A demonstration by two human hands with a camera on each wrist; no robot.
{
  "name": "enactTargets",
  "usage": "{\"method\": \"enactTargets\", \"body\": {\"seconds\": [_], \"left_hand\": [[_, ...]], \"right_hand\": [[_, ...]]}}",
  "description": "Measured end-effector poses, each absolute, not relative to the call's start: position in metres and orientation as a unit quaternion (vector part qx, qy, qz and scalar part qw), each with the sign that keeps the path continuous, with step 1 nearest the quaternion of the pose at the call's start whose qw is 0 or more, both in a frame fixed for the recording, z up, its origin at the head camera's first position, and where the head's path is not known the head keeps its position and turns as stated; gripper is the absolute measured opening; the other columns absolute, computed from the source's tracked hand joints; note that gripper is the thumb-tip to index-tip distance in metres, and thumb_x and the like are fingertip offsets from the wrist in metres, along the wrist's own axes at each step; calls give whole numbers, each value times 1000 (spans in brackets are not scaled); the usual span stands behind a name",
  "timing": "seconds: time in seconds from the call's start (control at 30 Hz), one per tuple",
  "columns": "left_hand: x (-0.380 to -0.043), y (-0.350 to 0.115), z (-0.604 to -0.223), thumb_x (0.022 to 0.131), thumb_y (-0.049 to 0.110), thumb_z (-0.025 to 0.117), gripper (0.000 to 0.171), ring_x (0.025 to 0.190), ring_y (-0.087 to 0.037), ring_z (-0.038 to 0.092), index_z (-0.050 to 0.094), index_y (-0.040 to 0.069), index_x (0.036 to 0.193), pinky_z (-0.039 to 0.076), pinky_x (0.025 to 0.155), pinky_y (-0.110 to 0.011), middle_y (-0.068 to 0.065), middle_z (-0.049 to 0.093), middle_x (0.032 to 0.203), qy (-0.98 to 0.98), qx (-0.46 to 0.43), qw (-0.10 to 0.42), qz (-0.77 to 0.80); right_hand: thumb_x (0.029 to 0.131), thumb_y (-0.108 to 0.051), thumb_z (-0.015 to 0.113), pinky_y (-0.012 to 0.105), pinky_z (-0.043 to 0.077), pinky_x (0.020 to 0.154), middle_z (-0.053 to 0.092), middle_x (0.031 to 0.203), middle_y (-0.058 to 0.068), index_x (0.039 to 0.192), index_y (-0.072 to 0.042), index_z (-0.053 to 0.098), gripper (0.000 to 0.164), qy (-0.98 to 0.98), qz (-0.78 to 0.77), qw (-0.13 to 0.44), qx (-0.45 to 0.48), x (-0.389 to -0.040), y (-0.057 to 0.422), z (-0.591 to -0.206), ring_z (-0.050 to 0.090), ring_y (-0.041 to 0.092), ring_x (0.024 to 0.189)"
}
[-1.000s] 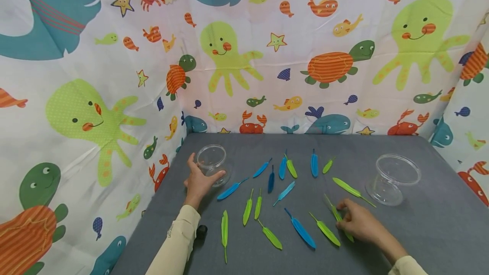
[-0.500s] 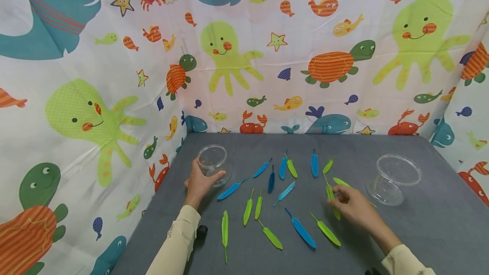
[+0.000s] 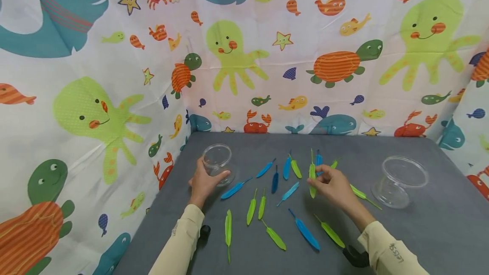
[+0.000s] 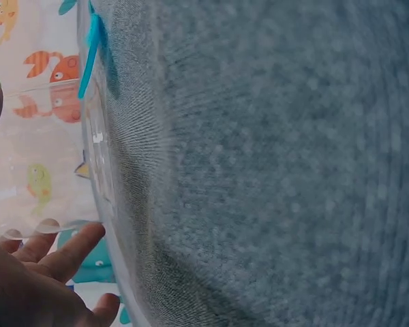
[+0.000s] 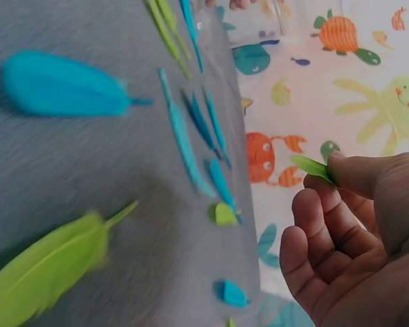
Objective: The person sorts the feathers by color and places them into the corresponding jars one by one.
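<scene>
On the left of the grey table stands a clear cup (image 3: 218, 162). My left hand (image 3: 203, 185) grips its side, thumb in front; the left wrist view shows the fingers (image 4: 71, 252) against the clear wall. A green feather (image 3: 312, 177) is pinched between thumb and fingertips of my right hand (image 3: 336, 188), raised above the table with its quill up. Its tip (image 5: 312, 167) pokes out of the pinch in the right wrist view. Around the hands lie loose feathers: a large blue one (image 3: 307, 232), a light blue one (image 3: 288, 193) and a green one (image 3: 331, 234).
A second clear cup (image 3: 393, 190) with a wide rim stands at the right. Several more green and blue feathers are spread over the grey cloth (image 3: 439, 241). A patterned sea-animal curtain (image 3: 282, 88) rises behind the table and along its left.
My right hand has lifted the green feather from the right front and carried it left and away from me. The left hand stays on the cup. The head view has shifted slightly.
</scene>
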State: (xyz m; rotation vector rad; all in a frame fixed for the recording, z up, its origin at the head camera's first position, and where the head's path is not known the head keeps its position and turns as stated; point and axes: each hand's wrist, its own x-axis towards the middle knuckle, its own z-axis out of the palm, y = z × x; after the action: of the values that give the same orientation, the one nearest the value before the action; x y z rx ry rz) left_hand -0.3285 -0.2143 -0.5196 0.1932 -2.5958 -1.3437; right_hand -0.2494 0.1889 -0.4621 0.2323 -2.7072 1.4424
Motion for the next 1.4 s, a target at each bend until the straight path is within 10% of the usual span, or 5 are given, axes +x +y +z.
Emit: {"method": "enactTargets", "body": {"seconds": [1.4], "left_hand": [[-329,-211,-526,71,59,88,109,129,-38,57,30,20,154,15,106,-63,-16,52,149,-878,72,122,-457]], "right_hand": [[97,-22,71,31,47,61,74,80,10,121,-8,58,30,-825,550,26,127,-313,46,-414,61,16,61]]}}
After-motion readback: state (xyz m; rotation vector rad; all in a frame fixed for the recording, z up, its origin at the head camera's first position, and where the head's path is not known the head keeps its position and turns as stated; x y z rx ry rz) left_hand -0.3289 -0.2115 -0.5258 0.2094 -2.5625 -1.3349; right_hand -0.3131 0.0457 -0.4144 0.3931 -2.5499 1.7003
